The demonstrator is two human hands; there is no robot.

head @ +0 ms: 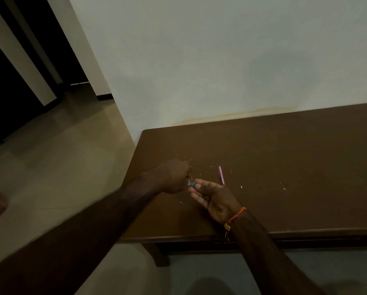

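A small teal object [192, 184] with a pale end is held between my two hands above the left part of a brown wooden table [284, 158]. My left hand [174, 177] is curled into a fist, and its fingers grip the pale end. My right hand [214, 199] lies palm up, with a red-orange thread on its wrist, and pinches the teal end with its fingertips. What the object is cannot be made out. A pink pen [221, 176] lies on the table just behind my right hand.
Small pale crumbs or shavings [241, 187] are scattered over the tabletop. The table stands against a white wall [220, 60]. The tiled floor [50, 167] lies to the left, with a dark doorway [12, 81] beyond it.
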